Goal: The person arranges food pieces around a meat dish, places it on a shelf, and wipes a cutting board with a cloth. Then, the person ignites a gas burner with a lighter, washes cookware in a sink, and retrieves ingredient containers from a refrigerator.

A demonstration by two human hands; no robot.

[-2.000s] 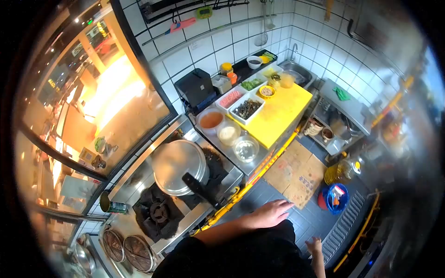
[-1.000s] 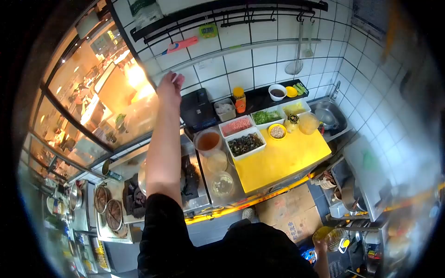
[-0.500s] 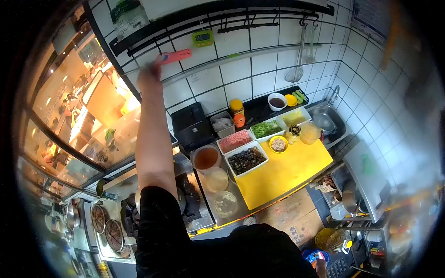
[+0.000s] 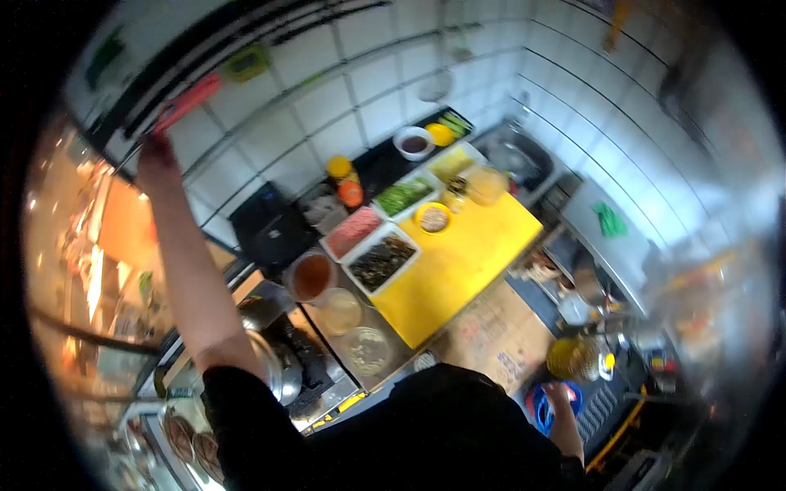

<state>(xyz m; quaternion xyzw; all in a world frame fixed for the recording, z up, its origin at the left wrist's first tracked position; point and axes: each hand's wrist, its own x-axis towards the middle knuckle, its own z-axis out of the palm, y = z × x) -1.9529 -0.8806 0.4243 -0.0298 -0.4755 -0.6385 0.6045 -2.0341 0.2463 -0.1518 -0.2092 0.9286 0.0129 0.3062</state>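
My left hand is raised at the upper left, at the lower end of a long pink object by the wall rail. Blur hides its fingers and whether they grip that object. Low on the right, my right hand hangs over a blue-lined bin; its fingers are too smeared to read. A yellow board lies on the counter. Along it stand white trays of dark pieces, pink pieces and chopped greens, with a small yellow bowl.
A bowl of reddish-brown liquid stands beside a black box. The stove with a metal pot is below my left arm. A sink sits in the corner. An oil jug stands near the bin.
The view has turned, shifting the counter left and down. My left hand has risen from the window side to the pink object. My right hand has come further into view over the bin.
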